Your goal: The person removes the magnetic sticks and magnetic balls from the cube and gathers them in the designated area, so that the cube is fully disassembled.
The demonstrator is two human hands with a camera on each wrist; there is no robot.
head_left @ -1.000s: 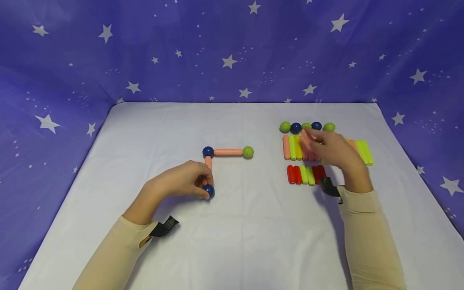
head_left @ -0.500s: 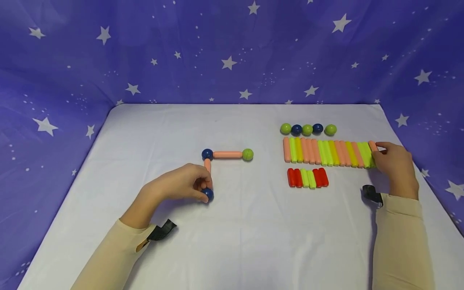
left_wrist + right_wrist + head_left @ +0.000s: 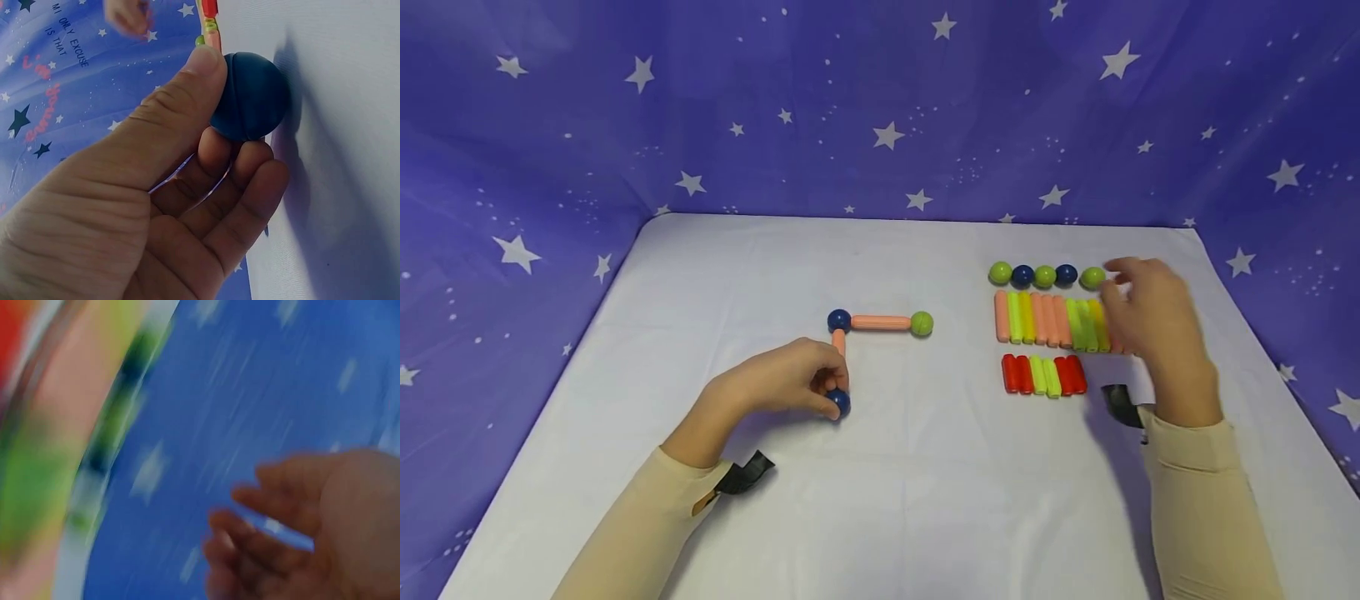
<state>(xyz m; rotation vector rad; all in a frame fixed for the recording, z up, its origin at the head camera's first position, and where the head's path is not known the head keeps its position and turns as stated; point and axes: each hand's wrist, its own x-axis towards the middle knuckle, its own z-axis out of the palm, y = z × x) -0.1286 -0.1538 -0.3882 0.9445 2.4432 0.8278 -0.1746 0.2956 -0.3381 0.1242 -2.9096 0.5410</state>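
Observation:
My left hand (image 3: 786, 375) pinches a dark blue ball (image 3: 839, 403) between thumb and fingers, close to the white cloth; the left wrist view shows this ball (image 3: 259, 97) large. A pink stick (image 3: 838, 340), partly behind the fingers, runs from there up to a second blue ball (image 3: 839, 321). From that corner another pink stick (image 3: 881, 322) leads right to a green ball (image 3: 922, 323). My right hand (image 3: 1157, 308) hovers over the right end of the stick row with fingers loosely bent, hiding part of it. In the blurred right wrist view, nothing shows in the right hand (image 3: 281, 531).
Several loose green and blue balls (image 3: 1044, 277) line up at the back right. Below them lies a row of long pink, yellow and green sticks (image 3: 1047, 320). Shorter red and yellow-green sticks (image 3: 1043, 376) lie nearer. A starry purple cloth (image 3: 887, 100) stands behind the table.
My right hand went to the right end of the row, where a pink stick appeared, then lifted away back to the left. My left hand stays at the blue ball.

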